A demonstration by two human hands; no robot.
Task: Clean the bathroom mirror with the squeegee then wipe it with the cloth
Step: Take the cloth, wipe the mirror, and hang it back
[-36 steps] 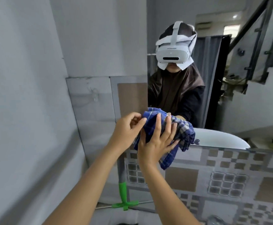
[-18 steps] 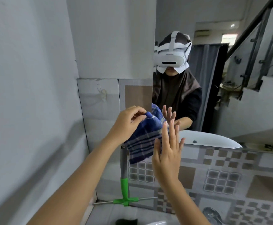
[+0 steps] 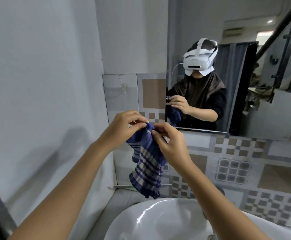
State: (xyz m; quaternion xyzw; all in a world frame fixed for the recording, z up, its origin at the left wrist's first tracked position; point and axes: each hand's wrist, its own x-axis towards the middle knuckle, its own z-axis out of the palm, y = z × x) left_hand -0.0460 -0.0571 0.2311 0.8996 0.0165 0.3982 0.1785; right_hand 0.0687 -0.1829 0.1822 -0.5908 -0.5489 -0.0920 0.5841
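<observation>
A blue and white checked cloth [image 3: 146, 163] hangs down in front of the tiled wall, below and left of the mirror [image 3: 236, 70]. My left hand [image 3: 124, 129] pinches its top edge between thumb and fingers. My right hand [image 3: 170, 144] pinches the same top edge from the right, touching the left hand's fingertips. The cloth is away from the glass. The squeegee's bar [image 3: 122, 187] shows as a thin strip behind the cloth's lower end, lying at the foot of the wall; its handle is hidden. The mirror reflects a person wearing a white headset.
A white sink basin [image 3: 158, 220] sits directly below my hands. Patterned grey and brown tiles [image 3: 236, 167] cover the wall under the mirror. A plain white wall [image 3: 37, 84] closes the left side, and a clear hook [image 3: 124, 87] is stuck on the corner tile.
The cloth has come down off the mirror to in front of the tiles. My right hand, open half a second ago, now pinches the cloth's top beside my left. The view has tilted down to the sink.
</observation>
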